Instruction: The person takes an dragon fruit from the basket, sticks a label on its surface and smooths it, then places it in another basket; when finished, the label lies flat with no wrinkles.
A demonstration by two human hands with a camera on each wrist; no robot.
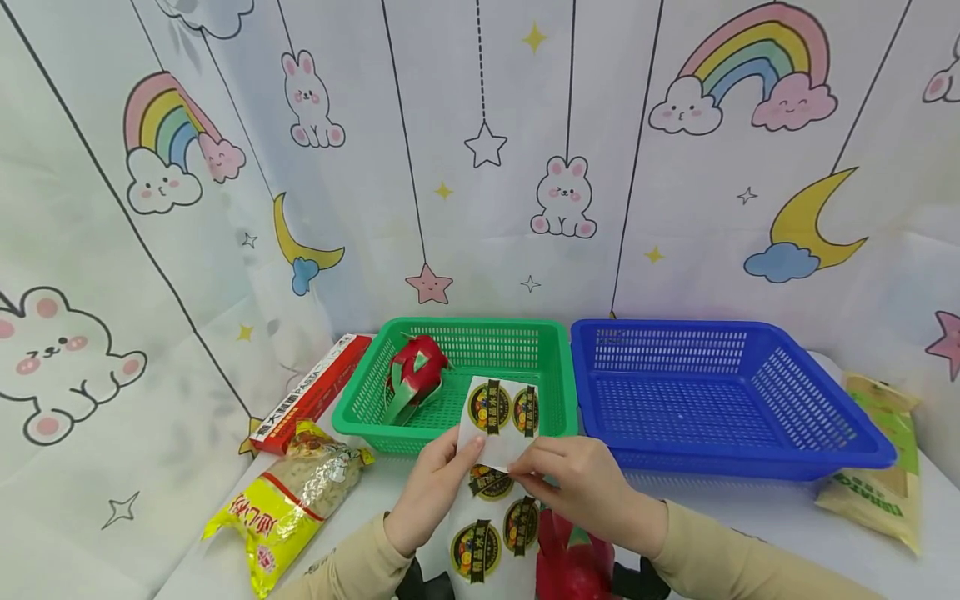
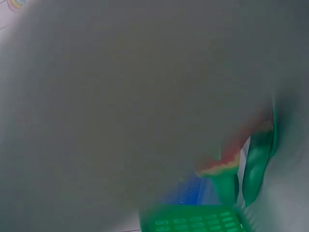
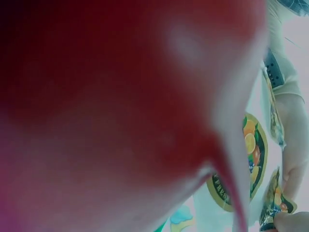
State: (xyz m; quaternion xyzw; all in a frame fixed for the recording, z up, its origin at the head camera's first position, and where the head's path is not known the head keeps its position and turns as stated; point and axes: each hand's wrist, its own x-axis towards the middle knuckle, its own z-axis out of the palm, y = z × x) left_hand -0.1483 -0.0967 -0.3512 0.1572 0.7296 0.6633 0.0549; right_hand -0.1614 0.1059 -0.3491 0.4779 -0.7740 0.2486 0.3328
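A white sheet of round black-and-gold fruit stickers is held up in front of the green basket, its lower part hanging toward the table's front. My left hand grips its left side, thumb on the front. At the sheet's lower right edge, my right hand pinches with thumb and forefinger. Below the right hand sits a red dragon fruit, partly covered by the hand and sheet. Its blurred red skin fills most of the right wrist view. A grey blur blocks most of the left wrist view.
Another dragon fruit lies in the green basket. Right of that stands a blue basket. A yellow snack bag and a red box lie at left; a green-and-beige bag is at far right. A patterned curtain hangs behind.
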